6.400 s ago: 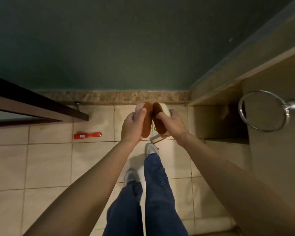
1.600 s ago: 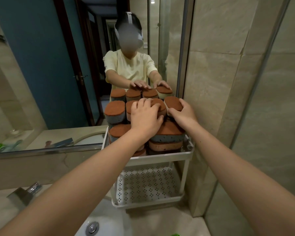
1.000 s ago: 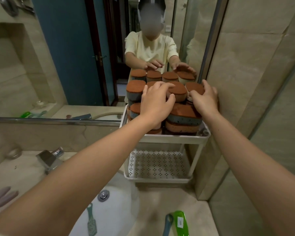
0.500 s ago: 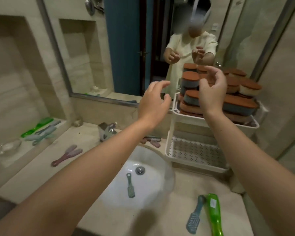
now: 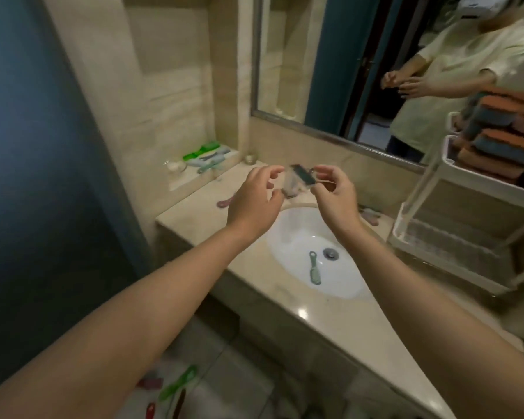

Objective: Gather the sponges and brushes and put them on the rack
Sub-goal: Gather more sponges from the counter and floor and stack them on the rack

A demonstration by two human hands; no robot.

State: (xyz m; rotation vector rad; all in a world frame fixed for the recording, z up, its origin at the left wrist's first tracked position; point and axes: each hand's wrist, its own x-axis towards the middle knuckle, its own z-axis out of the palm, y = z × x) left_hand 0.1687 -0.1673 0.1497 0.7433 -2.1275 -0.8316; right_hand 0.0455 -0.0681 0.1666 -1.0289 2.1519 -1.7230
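left hand point(image 5: 253, 201) and right hand point(image 5: 335, 201) are off the rack point(image 5: 446, 149) now, hovering empty over the sink point(image 5: 339, 282) with fingers point(image 5: 271, 172) loosely curled, and the teal brush point(image 5: 314, 267) lies in it just below them, handle end pointing away, nearer the right one i'd say

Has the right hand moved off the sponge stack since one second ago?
Yes. The right hand has left the sponges on the rack and is now to their left, over the back rim of the sink.
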